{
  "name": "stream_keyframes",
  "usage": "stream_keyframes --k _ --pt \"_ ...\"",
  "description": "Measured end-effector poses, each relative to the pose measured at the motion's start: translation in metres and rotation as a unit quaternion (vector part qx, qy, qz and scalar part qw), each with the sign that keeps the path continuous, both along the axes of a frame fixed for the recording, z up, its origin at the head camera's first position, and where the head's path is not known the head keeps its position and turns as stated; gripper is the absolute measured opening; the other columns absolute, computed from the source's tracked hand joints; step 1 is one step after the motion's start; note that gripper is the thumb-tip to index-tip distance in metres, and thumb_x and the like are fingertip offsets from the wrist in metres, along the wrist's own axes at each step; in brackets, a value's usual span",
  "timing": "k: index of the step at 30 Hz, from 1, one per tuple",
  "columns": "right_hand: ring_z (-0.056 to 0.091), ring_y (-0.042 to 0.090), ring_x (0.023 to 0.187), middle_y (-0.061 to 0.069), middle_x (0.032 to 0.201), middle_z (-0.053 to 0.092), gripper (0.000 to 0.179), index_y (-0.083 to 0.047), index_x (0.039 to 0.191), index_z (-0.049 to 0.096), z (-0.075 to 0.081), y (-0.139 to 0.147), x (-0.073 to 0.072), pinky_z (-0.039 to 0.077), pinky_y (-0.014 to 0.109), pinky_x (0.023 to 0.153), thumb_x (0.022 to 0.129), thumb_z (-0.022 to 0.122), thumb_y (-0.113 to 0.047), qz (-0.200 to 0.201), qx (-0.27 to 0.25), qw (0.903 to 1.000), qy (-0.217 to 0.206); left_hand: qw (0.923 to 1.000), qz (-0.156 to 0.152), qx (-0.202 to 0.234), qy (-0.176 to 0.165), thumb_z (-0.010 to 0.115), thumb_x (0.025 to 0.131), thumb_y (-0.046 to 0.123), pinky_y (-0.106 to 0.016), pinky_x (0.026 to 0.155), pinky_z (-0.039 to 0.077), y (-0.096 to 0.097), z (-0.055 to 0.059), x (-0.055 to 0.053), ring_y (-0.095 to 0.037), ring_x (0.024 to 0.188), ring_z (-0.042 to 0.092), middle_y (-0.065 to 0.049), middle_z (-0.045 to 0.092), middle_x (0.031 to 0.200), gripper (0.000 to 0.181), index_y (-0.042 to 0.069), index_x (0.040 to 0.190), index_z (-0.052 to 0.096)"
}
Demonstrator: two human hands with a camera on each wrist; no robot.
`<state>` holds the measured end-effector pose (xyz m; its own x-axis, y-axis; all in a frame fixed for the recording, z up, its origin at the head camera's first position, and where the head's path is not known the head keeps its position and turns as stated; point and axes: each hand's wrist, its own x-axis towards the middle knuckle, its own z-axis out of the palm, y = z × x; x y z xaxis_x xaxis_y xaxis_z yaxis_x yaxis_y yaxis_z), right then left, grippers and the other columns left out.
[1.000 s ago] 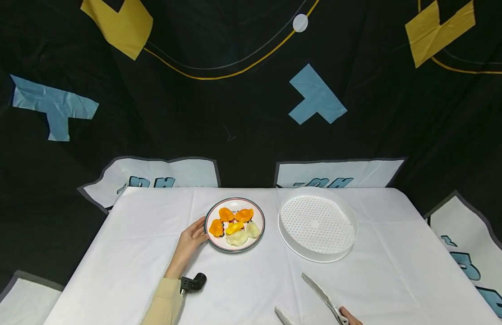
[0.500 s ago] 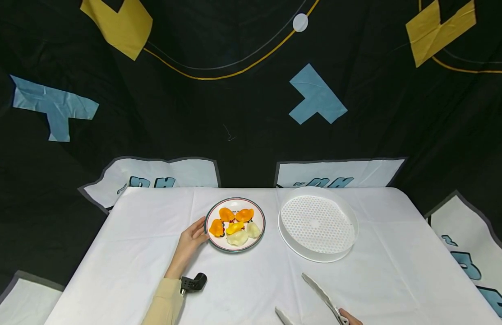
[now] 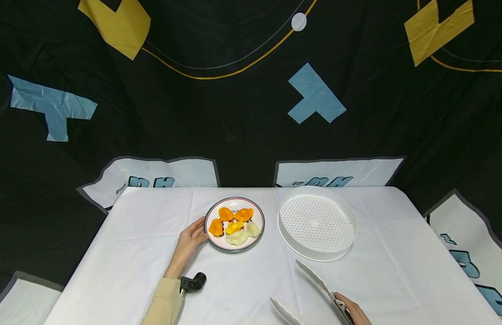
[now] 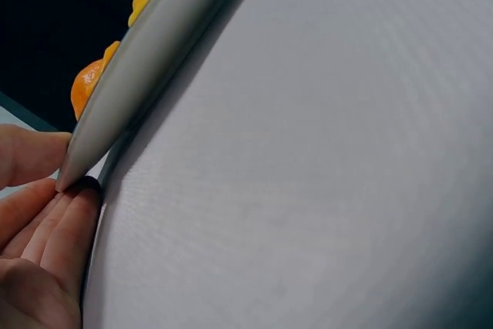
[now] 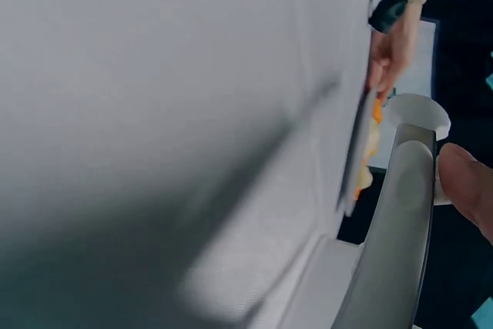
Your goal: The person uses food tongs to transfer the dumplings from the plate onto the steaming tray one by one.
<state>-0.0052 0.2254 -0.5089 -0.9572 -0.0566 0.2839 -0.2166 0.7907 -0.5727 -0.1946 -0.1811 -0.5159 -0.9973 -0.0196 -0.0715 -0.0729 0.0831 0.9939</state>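
Observation:
My left hand (image 3: 191, 239) pinches the left rim of a round plate (image 3: 236, 201) with a dark green and red edge. The left wrist view shows the thumb on top of the rim and fingers beneath it. On the plate lie three orange dumpling-shaped pieces (image 3: 216, 227), a yellow one (image 3: 234, 227) and two pale ones (image 3: 237, 238). At the lower right, my right hand (image 3: 353, 309) holds a pair of tongs (image 3: 317, 280). Their arms are spread apart with nothing between the tips. In the right wrist view, the thumb (image 5: 466, 186) lies along the tongs (image 5: 397, 213).
Right of the plate stands a white round perforated tray (image 3: 317, 223) with a raised wall. A white cloth (image 3: 133, 253) covers the table. Behind it hangs a dark curtain (image 3: 251, 149) with blue and yellow shapes.
My right hand and the tongs have moved forward and a little left, so more of both shows. The left hand and the plate have stayed in place.

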Motion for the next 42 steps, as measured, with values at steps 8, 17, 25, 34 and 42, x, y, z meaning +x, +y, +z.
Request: stream_keyframes --k 8,17,25,34,42 --pt "0.054 0.014 0.109 -0.002 0.127 0.051 0.090 -0.016 0.143 0.041 0.026 -0.009 -0.023 0.053 0.030 0.077 0.068 0.084 -0.044 0.087 -0.037 0.9955 0.004 0.9998 -0.005 0.019 -0.004 0.054 0.089 -0.008 -0.011 0.089 0.045 -0.003 0.000 -0.001 -0.035 0.132 0.038 -0.027 0.033 0.147 0.061 -0.009 0.145 0.030" --pt "0.061 0.023 0.103 0.001 0.127 0.057 0.089 -0.011 0.133 0.052 0.058 -0.035 -0.042 0.054 0.043 0.077 0.057 0.091 -0.036 0.010 -0.024 0.9995 -0.021 0.9999 -0.005 0.010 -0.004 0.056 0.089 -0.005 -0.011 0.090 0.044 -0.003 0.001 -0.002 -0.034 0.132 0.038 -0.027 0.033 0.147 0.061 -0.008 0.145 0.031" --pt "0.060 0.024 0.108 0.004 0.127 0.057 0.082 -0.009 0.132 0.053 0.064 -0.036 -0.067 0.053 0.045 0.082 0.062 0.090 -0.030 0.043 -0.012 0.9989 0.015 1.0000 -0.002 -0.005 -0.006 0.057 0.089 -0.004 -0.013 0.092 0.044 -0.003 0.000 -0.002 -0.032 0.131 0.041 -0.025 0.037 0.146 0.060 -0.007 0.144 0.034" --pt "0.060 0.026 0.110 0.007 0.124 0.061 0.072 -0.006 0.127 0.058 0.064 -0.042 -0.091 0.053 0.045 0.083 0.065 0.088 -0.028 0.065 0.009 0.9967 0.048 1.0000 -0.003 -0.008 -0.001 0.057 0.088 -0.004 -0.014 0.091 0.045 -0.003 -0.001 -0.003 -0.035 0.130 0.041 -0.027 0.037 0.145 0.059 -0.008 0.143 0.035" --pt "0.060 0.030 0.110 0.013 0.122 0.062 0.069 -0.003 0.125 0.061 0.064 -0.049 -0.111 0.052 0.046 0.086 0.066 0.088 -0.027 0.075 0.021 0.9966 0.026 1.0000 -0.001 -0.007 -0.005 0.057 0.088 -0.006 -0.016 0.092 0.045 -0.002 -0.002 -0.002 -0.035 0.130 0.042 -0.026 0.037 0.145 0.060 -0.008 0.143 0.034"
